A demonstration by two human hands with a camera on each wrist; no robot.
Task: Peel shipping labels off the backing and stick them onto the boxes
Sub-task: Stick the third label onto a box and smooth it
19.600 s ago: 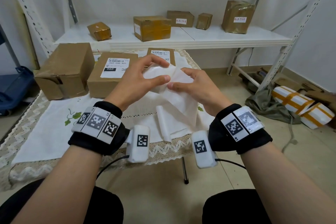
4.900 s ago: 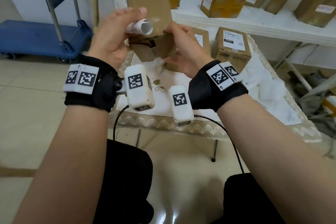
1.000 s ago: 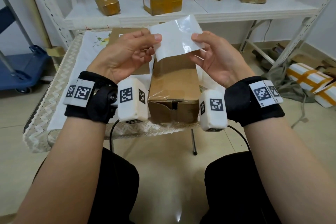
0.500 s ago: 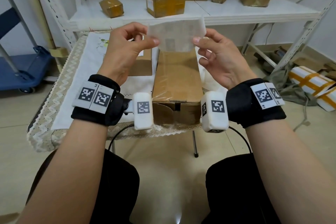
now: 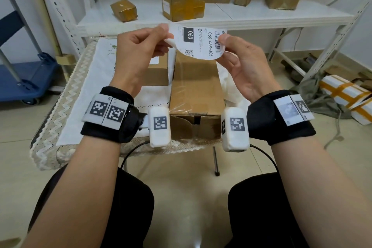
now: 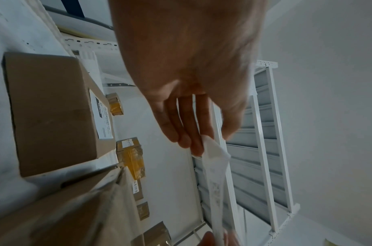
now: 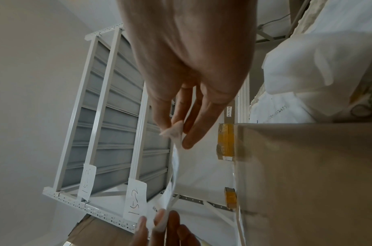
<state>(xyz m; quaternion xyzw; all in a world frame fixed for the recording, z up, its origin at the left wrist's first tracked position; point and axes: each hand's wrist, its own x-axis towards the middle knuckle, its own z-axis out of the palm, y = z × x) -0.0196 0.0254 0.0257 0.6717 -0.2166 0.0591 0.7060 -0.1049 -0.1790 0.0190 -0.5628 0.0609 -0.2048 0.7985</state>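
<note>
White shipping label (image 5: 201, 43) hangs bowed in the air between both hands, above the far end of a long cardboard box (image 5: 196, 88) on the counter (image 5: 84, 94). The left hand (image 5: 138, 56) pinches its left edge, the right hand (image 5: 239, 62) its right edge by the barcode. It reads "060" and "060-06B-A05". A labelled box (image 5: 158, 70) sits left of the long one; more boxes stand on the far shelf (image 5: 251, 16).

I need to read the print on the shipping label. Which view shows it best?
The head view: the shipping label faces the camera, pinched between the left hand and right hand, with 060 and a barcode readable. Both wrist views catch it only edge-on as a thin white strip, the print illegible.
</note>
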